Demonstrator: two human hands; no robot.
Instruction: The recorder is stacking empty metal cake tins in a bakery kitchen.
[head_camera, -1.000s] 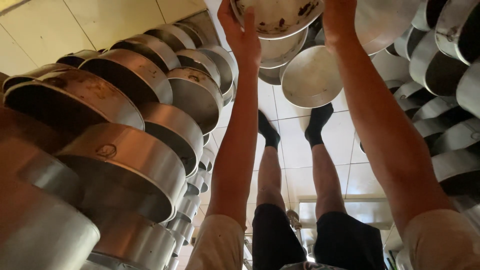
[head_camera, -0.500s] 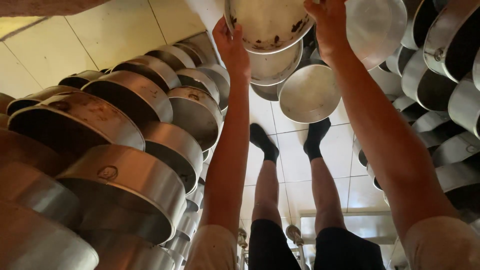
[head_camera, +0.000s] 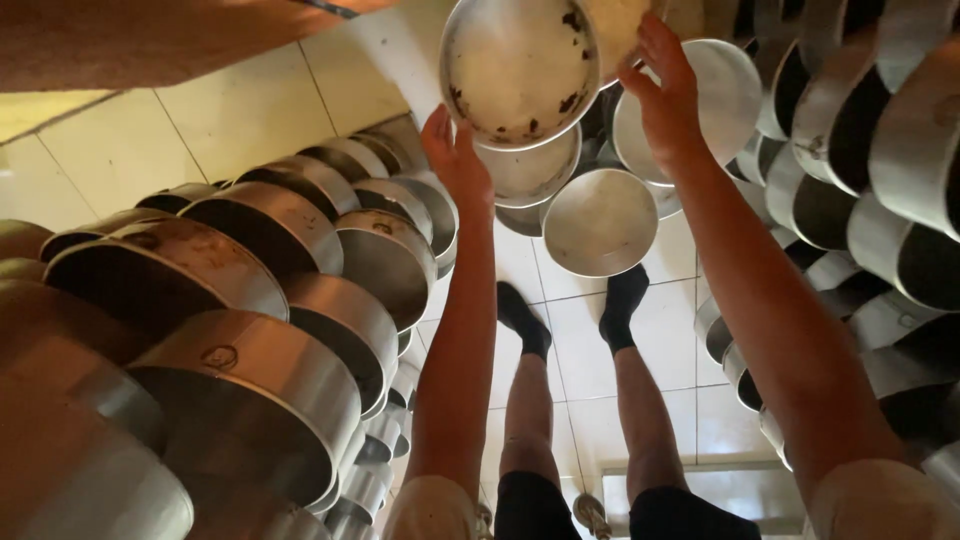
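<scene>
Both hands hold one round metal pan (head_camera: 520, 65) far out, at the top of the view. The left hand (head_camera: 455, 150) presses its open palm on the pan's left rim. The right hand (head_camera: 662, 90) grips the right rim, fingers curled on the edge. The pan looks worn, with dark burnt spots, though the light is poor. Just behind it sits a stack of pans (head_camera: 560, 190). Rows of metal pots (head_camera: 250, 300) lie on the left, more pots (head_camera: 880, 150) on the right. Two legs in black socks (head_camera: 575, 315) stand on the tiled floor (head_camera: 590, 400).
</scene>
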